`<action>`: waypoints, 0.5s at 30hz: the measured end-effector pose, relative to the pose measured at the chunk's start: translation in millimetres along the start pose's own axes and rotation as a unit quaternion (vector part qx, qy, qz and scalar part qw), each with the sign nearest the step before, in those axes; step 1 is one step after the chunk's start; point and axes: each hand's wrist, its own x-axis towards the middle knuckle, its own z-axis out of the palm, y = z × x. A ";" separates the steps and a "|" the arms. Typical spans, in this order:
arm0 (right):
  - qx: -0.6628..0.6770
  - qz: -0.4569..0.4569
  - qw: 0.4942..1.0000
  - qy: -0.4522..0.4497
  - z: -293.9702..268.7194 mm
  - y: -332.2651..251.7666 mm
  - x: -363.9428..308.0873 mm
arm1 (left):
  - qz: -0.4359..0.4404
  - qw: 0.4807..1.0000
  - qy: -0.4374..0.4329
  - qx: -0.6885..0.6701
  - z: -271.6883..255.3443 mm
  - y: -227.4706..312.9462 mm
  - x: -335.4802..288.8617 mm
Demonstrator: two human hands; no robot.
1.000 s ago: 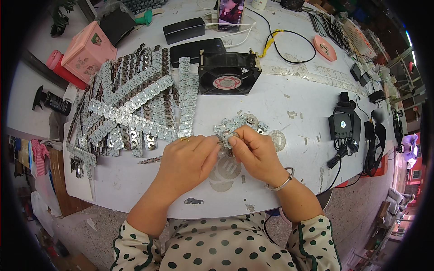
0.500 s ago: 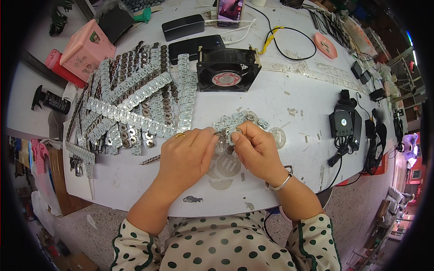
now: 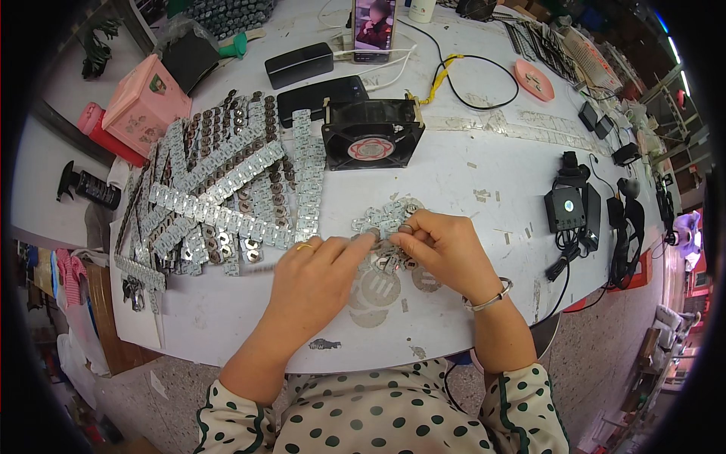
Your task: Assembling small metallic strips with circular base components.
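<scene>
My left hand (image 3: pixel 314 280) is closed, its fingertips reaching the small metal parts in front of me. A thin, dark, blurred rod (image 3: pixel 261 268) sticks out leftward from behind it; whether the fingers grip it I cannot tell. My right hand (image 3: pixel 442 246) pinches a small metal piece (image 3: pixel 406 228), mostly covered by the thumb and finger. Beneath and beyond the fingertips lies a loose heap of silvery metal plates (image 3: pixel 370 219). Flat round metal discs (image 3: pixel 380 288) lie on the table close below the hands.
Many strips of linked metal plates (image 3: pixel 219 208) are piled at left. A black fan (image 3: pixel 372 135) stands beyond the hands, near a lit phone (image 3: pixel 373 32). Black adapters with cables (image 3: pixel 566 209) lie at right. A pink dish (image 3: pixel 534 80) sits farther back.
My left fingertips have shifted slightly right and down over the heap. My right hand has moved a little right, and the view has tilted slightly.
</scene>
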 end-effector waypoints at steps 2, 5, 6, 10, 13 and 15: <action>-0.003 -0.065 0.998 0.024 2.7 3.5 1.3 | -0.021 0.999 -0.035 -0.004 -9.0 0.2 0.5; 0.040 -0.135 0.990 0.002 5.7 0.1 -2.1 | -0.060 0.994 -0.059 -0.070 -9.7 1.6 -0.7; 0.088 -0.140 0.985 -0.041 6.1 -2.0 -3.2 | -0.076 0.987 -0.046 -0.131 -9.3 1.9 -1.6; 0.132 -0.044 0.977 -0.164 -2.5 -3.9 -2.8 | -0.126 0.963 -0.171 -0.165 -18.9 -6.7 -5.9; 0.159 -0.066 0.965 -0.198 -0.8 -6.2 -5.7 | -0.098 0.957 -0.196 -0.192 -23.3 -11.1 -4.4; 0.249 0.016 0.940 -0.232 -3.3 -15.2 -7.7 | -0.177 0.878 -0.262 -0.360 -33.5 -12.0 1.0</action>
